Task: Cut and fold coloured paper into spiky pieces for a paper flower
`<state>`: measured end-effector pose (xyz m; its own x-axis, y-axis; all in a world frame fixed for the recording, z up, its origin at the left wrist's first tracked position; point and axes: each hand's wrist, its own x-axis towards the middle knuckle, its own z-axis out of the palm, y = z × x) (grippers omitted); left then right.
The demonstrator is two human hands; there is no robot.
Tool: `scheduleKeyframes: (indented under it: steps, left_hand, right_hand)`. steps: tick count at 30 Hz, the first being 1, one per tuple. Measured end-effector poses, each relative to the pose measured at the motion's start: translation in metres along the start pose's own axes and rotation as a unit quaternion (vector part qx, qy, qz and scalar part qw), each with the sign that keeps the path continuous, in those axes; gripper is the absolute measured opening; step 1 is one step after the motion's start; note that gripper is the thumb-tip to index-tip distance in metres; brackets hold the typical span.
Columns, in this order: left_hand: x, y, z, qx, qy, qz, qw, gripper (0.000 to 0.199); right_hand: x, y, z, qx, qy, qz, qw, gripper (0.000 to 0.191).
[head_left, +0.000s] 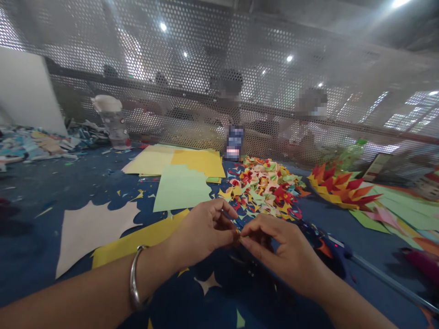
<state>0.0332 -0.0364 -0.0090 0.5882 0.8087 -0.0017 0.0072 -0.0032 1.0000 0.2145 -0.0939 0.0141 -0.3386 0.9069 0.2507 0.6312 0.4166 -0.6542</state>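
Note:
My left hand (207, 228), with a silver bangle on the wrist, and my right hand (279, 242) meet fingertip to fingertip near the middle. Both are closed in pinches on a tiny yellowish piece (239, 234), mostly hidden by the fingers. Behind them lies a heap of small folded paper pieces (270, 185) in red, yellow, pink and green. A cut pinkish sheet (92, 230) and a yellow strip (137, 240) are at the left. Below my hands a pale star-shaped scrap (208, 283) rests on the blue table (192, 313).
Green paper (181, 187) and yellow sheets (202, 160) lie behind my left hand. A phone (234, 142) leans against the perforated screen. A cup (113, 121) stands back left. At right are a spiky paper piece (343, 189) and a glue gun (332, 246).

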Motion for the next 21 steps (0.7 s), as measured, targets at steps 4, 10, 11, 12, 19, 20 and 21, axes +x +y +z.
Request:
scheduleKeyframes:
  steps: [4,10,11,12,19,20,21]
  left_hand:
    - [-0.002,0.003,0.002,-0.017,-0.005,-0.006,1.000,0.028]
    - [-0.005,0.013,0.003,-0.035,-0.003,-0.017,0.999,0.029]
    - [-0.005,0.013,0.003,-0.035,-0.005,-0.016,0.999,0.030]
    - [-0.006,0.013,0.003,-0.036,-0.009,-0.014,0.999,0.030]
    - [-0.009,0.012,0.005,-0.043,-0.033,-0.002,0.999,0.040]
    - [-0.009,0.013,0.005,-0.034,-0.027,-0.001,0.999,0.041]
    - [-0.010,0.013,0.006,-0.021,-0.018,0.000,1.000,0.041]
  right_hand:
    - [0.001,-0.001,-0.001,0.002,0.003,-0.001,1.000,0.008]
    - [0.003,0.001,-0.002,0.001,0.016,0.010,1.000,0.010]
    - [0.003,0.001,-0.002,0.000,0.016,0.011,1.000,0.010]
    - [0.003,0.001,-0.002,-0.002,0.017,0.011,1.000,0.010]
    - [0.003,0.001,-0.002,-0.012,0.016,0.006,1.000,0.011]
    - [0.003,0.001,-0.002,-0.013,0.017,0.006,1.000,0.011]
    - [0.003,0.001,-0.002,-0.016,0.017,0.006,1.000,0.011]
